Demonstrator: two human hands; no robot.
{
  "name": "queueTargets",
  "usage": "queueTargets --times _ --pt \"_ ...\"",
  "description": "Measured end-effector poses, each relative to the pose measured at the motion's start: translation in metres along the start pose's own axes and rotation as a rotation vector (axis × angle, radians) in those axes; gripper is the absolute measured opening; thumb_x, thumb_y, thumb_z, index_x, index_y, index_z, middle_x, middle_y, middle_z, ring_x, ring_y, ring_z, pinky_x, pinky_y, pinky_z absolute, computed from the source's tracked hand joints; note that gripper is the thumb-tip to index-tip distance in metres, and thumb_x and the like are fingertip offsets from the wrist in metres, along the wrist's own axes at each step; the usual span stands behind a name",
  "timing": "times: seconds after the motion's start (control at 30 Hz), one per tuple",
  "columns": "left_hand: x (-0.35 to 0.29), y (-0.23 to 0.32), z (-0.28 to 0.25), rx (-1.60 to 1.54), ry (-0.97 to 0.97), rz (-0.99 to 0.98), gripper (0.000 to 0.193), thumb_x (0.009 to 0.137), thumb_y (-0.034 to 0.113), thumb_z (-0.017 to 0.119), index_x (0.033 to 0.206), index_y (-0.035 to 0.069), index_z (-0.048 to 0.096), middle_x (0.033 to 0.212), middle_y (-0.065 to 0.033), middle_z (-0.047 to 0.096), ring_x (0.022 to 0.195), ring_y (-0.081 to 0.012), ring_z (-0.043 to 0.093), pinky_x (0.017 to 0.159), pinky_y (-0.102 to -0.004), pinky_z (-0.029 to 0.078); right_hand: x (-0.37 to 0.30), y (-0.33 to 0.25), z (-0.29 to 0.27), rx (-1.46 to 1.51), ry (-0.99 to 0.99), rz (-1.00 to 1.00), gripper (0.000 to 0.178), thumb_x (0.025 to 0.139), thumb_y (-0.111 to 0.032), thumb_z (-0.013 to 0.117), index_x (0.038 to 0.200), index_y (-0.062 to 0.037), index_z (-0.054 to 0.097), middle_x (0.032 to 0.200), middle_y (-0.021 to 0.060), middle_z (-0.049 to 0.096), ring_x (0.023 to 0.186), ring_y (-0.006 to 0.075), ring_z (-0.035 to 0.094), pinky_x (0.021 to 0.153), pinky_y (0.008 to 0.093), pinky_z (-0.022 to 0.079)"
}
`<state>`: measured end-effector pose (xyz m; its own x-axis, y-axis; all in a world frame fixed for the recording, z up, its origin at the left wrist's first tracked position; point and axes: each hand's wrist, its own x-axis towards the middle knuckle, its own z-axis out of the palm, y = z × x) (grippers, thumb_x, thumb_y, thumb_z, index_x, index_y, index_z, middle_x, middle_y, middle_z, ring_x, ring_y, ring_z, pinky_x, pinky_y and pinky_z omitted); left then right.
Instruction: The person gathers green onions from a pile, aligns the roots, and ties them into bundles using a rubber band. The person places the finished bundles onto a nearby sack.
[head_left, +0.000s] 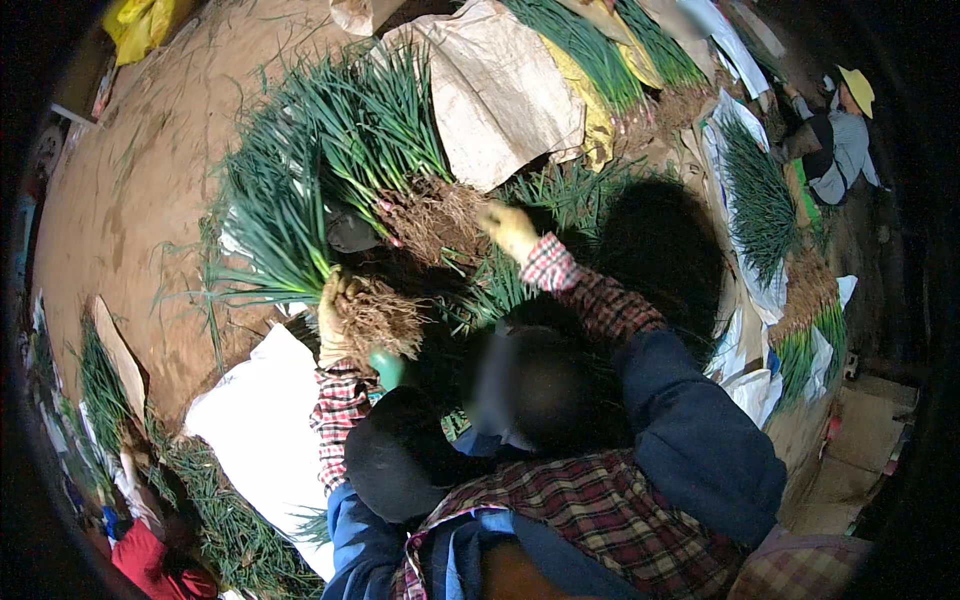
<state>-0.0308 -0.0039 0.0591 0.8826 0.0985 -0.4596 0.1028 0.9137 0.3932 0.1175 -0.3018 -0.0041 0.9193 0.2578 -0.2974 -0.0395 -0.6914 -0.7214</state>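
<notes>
Presently holding, with the left hand (333, 318), a bunch of green onions (295, 240), just to the lower left of the onion heap (385, 130). Clamping the fingers of this hand around the stems, close above the brown roots (382, 320). Having the right hand (510, 232) stretched out to the lower right of the same heap, just beside its root end. Cannot tell if touching there or apart, nor if pressing these fingers together, because of some blur. Wearing yellowish gloves (328, 338) on both hands. Seeing also, directly to the right of the heap, a beige sack (495, 95); farther to its right, a yellow sheet (590, 105); to its lower left, a white sack (265, 425); well apart at its far right, a person with yellow hat (848, 150).
</notes>
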Motion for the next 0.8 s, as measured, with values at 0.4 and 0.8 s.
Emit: queueTargets --times 0.4,0.8 --pt "0.020 -0.034 -0.004 0.085 0.076 -0.200 0.015 0.093 0.023 0.050 0.088 0.008 0.050 0.071 0.0003 0.047 0.064 -0.0131 0.048 0.059 -0.0255 0.042 0.089 -0.061 0.011 0.120 -0.197 0.362 0.061 0.074 -0.037 0.069 0.117 0.0026 0.051 0.119 0.0201 0.054 0.106 0.0281 0.054 0.092 0.0364 0.043" --pt "0.012 -0.012 0.012 0.090 0.070 -0.087 0.019 0.093 0.024 0.049 0.080 0.011 0.046 0.064 0.0006 0.044 0.060 -0.0135 0.046 0.058 -0.0277 0.043 0.047 -0.090 0.063 0.208 -0.219 0.067 0.058 0.080 -0.037 0.065 0.123 -0.0014 0.048 0.120 0.0229 0.051 0.116 0.0318 0.048 0.096 0.0380 0.039"
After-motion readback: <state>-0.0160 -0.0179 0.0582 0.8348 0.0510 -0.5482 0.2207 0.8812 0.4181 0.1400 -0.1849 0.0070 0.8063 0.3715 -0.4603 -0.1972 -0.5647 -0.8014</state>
